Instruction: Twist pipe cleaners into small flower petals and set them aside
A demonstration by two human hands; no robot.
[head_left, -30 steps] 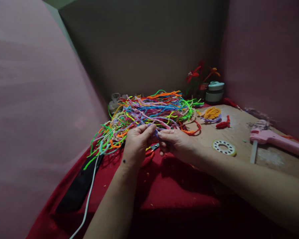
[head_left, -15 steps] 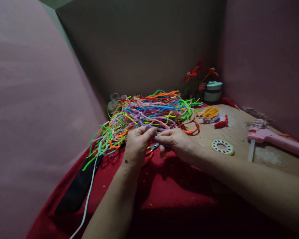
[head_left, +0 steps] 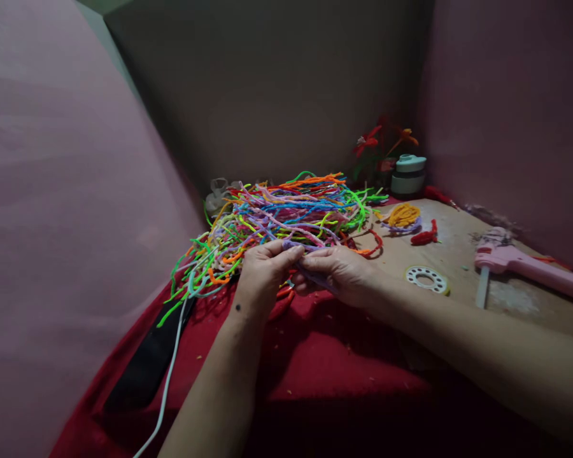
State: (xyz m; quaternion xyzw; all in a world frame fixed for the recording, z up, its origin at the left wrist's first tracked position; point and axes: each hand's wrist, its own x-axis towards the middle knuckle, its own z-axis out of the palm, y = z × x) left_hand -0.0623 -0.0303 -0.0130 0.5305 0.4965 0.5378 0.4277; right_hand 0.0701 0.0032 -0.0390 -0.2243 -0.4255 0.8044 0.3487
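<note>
Both my hands meet just in front of a heap of colourful pipe cleaners [head_left: 286,213]. My left hand [head_left: 266,270] pinches a purple pipe cleaner [head_left: 291,244] between thumb and forefinger. Closed on the same purple piece, my right hand [head_left: 341,267] touches the left at the thumb tips. Part of the purple piece runs below the right fingers; the rest is hidden by my hands. Beneath them lies a red-handled tool [head_left: 284,296], mostly covered, with a bit of metal showing.
A pink hot glue gun [head_left: 510,257] and a white tape roll [head_left: 427,280] lie on brown board at right, with coiled yellow pipe cleaners [head_left: 403,215] and a red piece [head_left: 424,234]. A black phone-like slab [head_left: 146,362] and white cable [head_left: 172,369] are at left.
My right fingers have shifted slightly and curled in under the purple pipe cleaner, more of which shows below them. The red-handled tool is more covered. My left hand stays nearly in place.
</note>
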